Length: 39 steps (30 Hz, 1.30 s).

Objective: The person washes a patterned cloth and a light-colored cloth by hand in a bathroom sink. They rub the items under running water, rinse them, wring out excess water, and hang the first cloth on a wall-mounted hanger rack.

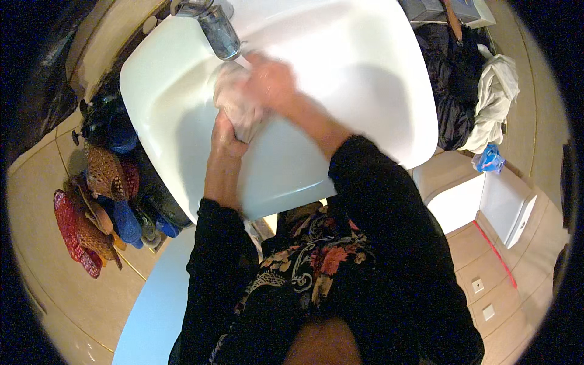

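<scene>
Over a white washbasin [378, 86], my left hand [228, 137] grips a wet, bunched pale cloth [237, 102] from below. My right hand [271, 80] is blurred and lies against the cloth's upper right side, close under the spout; its fingers are partly hidden, and I cannot tell how firmly they hold the fabric. Water runs from the chrome faucet [221, 34] right beside that hand. The cloth hangs above the left part of the bowl, clear of the basin floor as far as I can see.
Several pairs of slippers or knitted shoes [100, 205] are stacked left of the basin. To the right lie dark clothes [449, 86] and a cream cloth [492, 100]. Farther down are a blue plastic packet [489, 159], a white toilet cistern [506, 207] and a red cord [497, 255].
</scene>
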Tool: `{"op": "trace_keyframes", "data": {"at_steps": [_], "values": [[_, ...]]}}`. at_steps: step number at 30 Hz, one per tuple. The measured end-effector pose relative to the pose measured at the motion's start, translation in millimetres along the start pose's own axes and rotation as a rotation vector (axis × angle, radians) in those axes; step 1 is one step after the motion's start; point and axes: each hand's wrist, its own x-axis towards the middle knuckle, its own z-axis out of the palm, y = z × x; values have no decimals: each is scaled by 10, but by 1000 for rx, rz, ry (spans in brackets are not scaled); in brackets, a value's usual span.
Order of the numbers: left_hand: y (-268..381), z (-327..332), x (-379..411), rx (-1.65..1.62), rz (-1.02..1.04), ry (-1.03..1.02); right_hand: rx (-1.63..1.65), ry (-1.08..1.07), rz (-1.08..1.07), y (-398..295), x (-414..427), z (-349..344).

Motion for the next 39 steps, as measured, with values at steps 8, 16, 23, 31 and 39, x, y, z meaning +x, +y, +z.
{"op": "trace_keyframes", "data": {"at_steps": [8,16,23,31,39], "values": [[299,-186,-96,219,-170,3,-300,-224,87,724,224,-431],[244,-257,95,-140,-98,-153,317,-390,-128,-20,-127,-124],[596,-427,-254,667,469,-136,-89,-268,-666,284,3,-1106],[470,-436,-597,836,2,271,-320,-432,-34,889,-128,-1301],[363,-75,-256,404,-246,21,-202,-477,113,417,33,-220]]}}
